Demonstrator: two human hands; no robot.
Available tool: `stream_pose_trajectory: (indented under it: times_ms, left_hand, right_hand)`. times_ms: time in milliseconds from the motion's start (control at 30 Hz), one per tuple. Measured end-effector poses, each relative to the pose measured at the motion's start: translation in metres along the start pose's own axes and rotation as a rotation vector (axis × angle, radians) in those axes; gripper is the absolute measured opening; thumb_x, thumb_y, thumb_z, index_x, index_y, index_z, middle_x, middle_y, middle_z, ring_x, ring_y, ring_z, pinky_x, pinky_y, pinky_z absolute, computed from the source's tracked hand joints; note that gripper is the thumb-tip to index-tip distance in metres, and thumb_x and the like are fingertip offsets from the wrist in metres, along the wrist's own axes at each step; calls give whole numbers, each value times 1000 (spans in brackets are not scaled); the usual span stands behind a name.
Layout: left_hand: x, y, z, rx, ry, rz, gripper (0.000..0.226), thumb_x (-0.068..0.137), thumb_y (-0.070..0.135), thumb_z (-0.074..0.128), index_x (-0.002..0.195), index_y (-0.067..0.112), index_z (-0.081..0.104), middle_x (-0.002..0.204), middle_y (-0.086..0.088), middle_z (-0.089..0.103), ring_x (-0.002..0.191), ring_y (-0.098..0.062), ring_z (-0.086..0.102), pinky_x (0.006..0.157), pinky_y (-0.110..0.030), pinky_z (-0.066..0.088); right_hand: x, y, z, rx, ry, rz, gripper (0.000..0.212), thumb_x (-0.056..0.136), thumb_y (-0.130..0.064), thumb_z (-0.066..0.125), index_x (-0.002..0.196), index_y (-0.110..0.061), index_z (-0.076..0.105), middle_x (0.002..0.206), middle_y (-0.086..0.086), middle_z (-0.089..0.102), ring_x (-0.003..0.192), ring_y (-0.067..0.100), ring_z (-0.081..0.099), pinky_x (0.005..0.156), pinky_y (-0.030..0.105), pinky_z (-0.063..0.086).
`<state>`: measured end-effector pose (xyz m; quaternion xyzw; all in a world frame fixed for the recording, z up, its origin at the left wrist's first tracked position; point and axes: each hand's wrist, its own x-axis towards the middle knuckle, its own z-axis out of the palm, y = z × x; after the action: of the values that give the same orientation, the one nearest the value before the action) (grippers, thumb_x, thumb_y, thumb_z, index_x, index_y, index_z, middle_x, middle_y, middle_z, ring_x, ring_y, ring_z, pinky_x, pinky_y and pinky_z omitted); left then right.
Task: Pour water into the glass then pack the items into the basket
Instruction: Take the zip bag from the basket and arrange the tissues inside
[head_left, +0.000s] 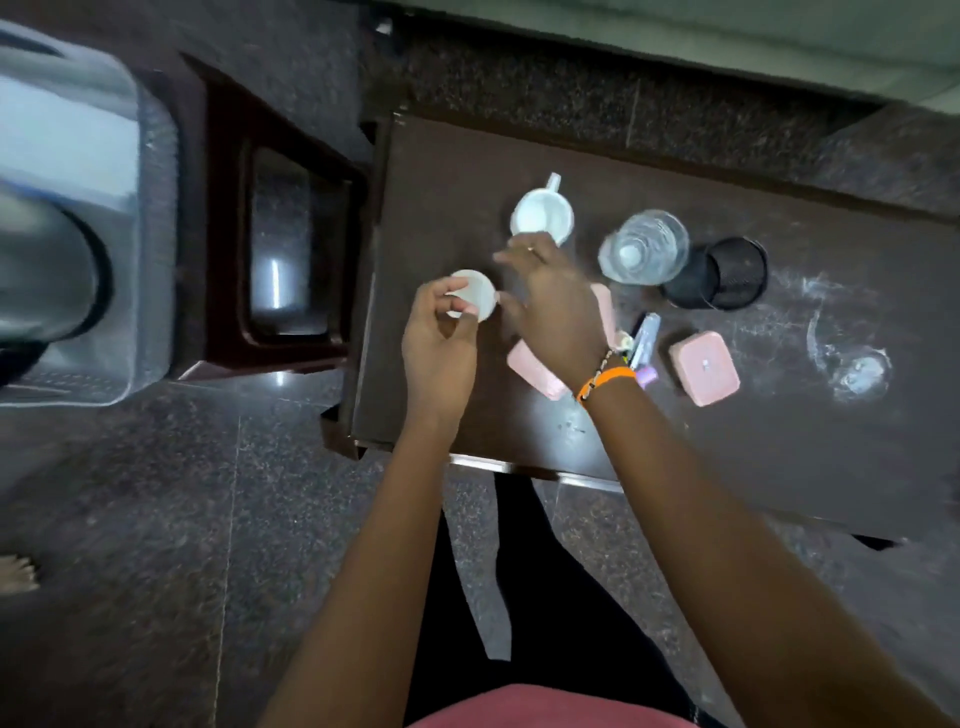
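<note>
On the dark brown table (779, 441) stands a white jug (543, 213) with its handle pointing away. To its right is a clear glass (644, 254). My left hand (441, 343) is near the table's left edge, fingers closed on a small white round object (475, 293). Just right of it, my right hand (550, 306) hovers with fingers spread and its thumb at the rim of that white object. I cannot tell what the object is. The right hand partly covers a pink box (535, 371).
A black mesh cup (727, 275) lies on its side beside the glass. Pens (644, 338) and a second pink box (704, 369) lie right of my wrist. A translucent plastic tub (78, 208) and a dark stool (291, 234) stand left on the granite floor.
</note>
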<state>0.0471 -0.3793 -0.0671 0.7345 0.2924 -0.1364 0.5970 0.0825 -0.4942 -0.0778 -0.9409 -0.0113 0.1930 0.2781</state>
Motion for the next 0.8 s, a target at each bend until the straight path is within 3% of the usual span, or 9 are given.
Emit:
stream_pose_trajectory:
  times_ms: [100, 267, 333, 500, 600, 700, 800]
  left_hand:
    - [7, 8, -62, -88, 107, -7, 30, 87, 1, 53, 102, 27, 58, 86, 5, 57, 84, -15, 53, 84, -37, 46]
    - [33, 13, -168, -134, 281, 33, 29, 88, 2, 52, 99, 28, 58, 81, 9, 54, 78, -7, 53, 78, -25, 49]
    - [48, 13, -206, -191, 329, 24, 27, 88, 1, 52, 99, 25, 58, 79, 8, 52, 70, -3, 52, 67, -15, 48]
    - [83, 7, -271, -210, 349, -14, 25, 88, 1, 51, 100, 22, 56, 81, 7, 52, 77, -14, 51, 75, -28, 46]
    - [99, -1, -296, -244, 320, -86, 29, 88, 0, 49, 104, 23, 55, 83, 7, 54, 74, -10, 52, 78, -29, 47]
    - [110, -10, -313, -272, 301, -167, 29, 89, 0, 49, 107, 22, 53, 82, 8, 55, 73, -10, 53, 83, -30, 48]
    - [112, -17, -322, -253, 248, -204, 27, 89, 2, 50, 106, 23, 52, 85, 7, 54, 76, -11, 54, 81, -29, 46]
  right_hand:
    - [12, -66, 11, 66, -38, -117, 34, 82, -10, 60, 116, -11, 61, 123, 8, 55, 112, 25, 57, 97, 36, 45]
    - [45, -174, 46, 174, -39, -255, 25, 83, -11, 62, 108, -11, 64, 111, 7, 59, 98, 21, 61, 87, 31, 47]
    - [61, -215, 66, 242, -53, -266, 23, 82, -9, 63, 106, -10, 65, 108, 8, 60, 92, 21, 62, 86, 32, 50]
    - [99, -287, 119, 383, -131, -177, 27, 84, -3, 59, 111, 0, 64, 111, 19, 59, 100, 30, 61, 96, 34, 46]
    - [124, -309, 149, 119, -175, -276, 39, 84, 2, 48, 121, -2, 59, 134, 22, 46, 125, 34, 47, 108, 29, 29]
    - [150, -318, 175, -450, -260, -342, 38, 89, -12, 44, 124, -11, 57, 156, 19, 16, 144, 36, 18, 118, 52, 10]
    - [171, -320, 190, -720, -386, -296, 39, 96, -20, 33, 128, -13, 55, 159, 15, 0, 147, 35, 7, 116, 62, -2]
